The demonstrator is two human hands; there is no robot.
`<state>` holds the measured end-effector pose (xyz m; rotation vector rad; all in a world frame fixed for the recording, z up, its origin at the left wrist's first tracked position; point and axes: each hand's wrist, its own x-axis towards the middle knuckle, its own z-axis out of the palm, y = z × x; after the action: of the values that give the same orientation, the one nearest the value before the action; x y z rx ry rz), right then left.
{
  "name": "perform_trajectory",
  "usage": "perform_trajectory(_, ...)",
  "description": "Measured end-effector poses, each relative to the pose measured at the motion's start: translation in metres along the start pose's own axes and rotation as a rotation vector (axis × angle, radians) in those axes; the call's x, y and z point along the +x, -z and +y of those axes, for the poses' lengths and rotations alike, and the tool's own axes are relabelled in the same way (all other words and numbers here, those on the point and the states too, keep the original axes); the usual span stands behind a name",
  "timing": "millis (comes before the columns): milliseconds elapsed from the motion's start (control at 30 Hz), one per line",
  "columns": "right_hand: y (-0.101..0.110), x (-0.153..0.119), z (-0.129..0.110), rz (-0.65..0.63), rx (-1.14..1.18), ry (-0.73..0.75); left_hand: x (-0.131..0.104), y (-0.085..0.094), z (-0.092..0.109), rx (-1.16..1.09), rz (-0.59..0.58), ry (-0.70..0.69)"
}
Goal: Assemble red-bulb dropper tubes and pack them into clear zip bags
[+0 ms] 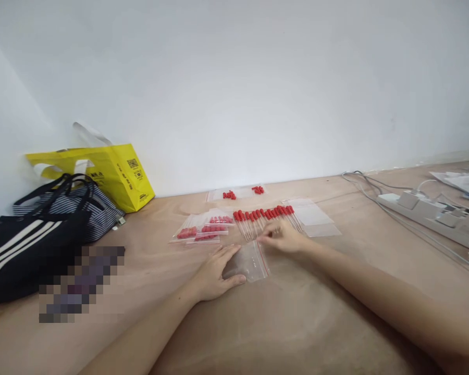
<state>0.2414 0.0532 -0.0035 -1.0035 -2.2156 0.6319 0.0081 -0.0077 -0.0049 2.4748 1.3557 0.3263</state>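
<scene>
A clear zip bag [252, 263] with a red strip lies flat on the table. My left hand [219, 276] rests on its left part, fingers spread. At the bag's upper right corner, by the red strip, is my right hand [281, 237], its thumb and fingertips pinched together; what they grip is too small to make out. Just beyond is a row of red-tipped white sticks [263, 214]. Filled bags of red pieces [207, 229] are stacked left of the row. Flat clear bags [315, 216] lie to its right.
Behind the row, more red-tipped pieces [230, 195] lie on clear plastic by the wall. A yellow bag [121, 179] and a black striped bag [35, 250] stand at left. A power strip [433, 216] with cables is at right, near papers [461, 182].
</scene>
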Motion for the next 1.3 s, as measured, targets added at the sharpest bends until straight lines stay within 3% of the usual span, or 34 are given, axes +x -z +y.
perform_trajectory(67, -0.002, 0.025, 0.01, 0.147, -0.105, -0.205, -0.001, 0.001, 0.0, -0.007, 0.004, -0.017)
perform_trajectory(133, -0.007, 0.051, 0.019, 0.178, -0.169, -0.328, -0.002, 0.002, 0.001, -0.015, 0.003, -0.037)
perform_trajectory(333, -0.029, 0.103, 0.029, 0.22, -0.215, -0.418, -0.003, 0.002, 0.003, -0.021, 0.033, -0.055)
perform_trajectory(600, -0.038, 0.116, 0.034, 0.258, -0.057, -0.465, -0.003, 0.0, 0.0, -0.036, 0.018, -0.066)
perform_trajectory(767, -0.009, 0.095, 0.037, 0.335, 0.239, -0.388, -0.003, 0.001, 0.001, -0.036, 0.012, -0.053)
perform_trajectory(933, 0.022, 0.035, 0.037, 0.485, 0.48, -0.35, -0.003, 0.002, 0.004, -0.007, -0.001, -0.029)
perform_trajectory(967, 0.024, 0.022, 0.036, 0.538, 0.62, -0.348, -0.002, 0.002, 0.004, -0.002, 0.0, -0.024)
perform_trajectory(1100, 0.012, -0.015, 0.026, 0.595, 0.953, -0.396, 0.0, 0.002, 0.008, -0.004, 0.015, -0.024)
perform_trajectory(1300, -0.019, -0.032, 0.001, 0.394, 1.042, -0.433, 0.004, -0.001, 0.011, -0.009, 0.033, -0.041)
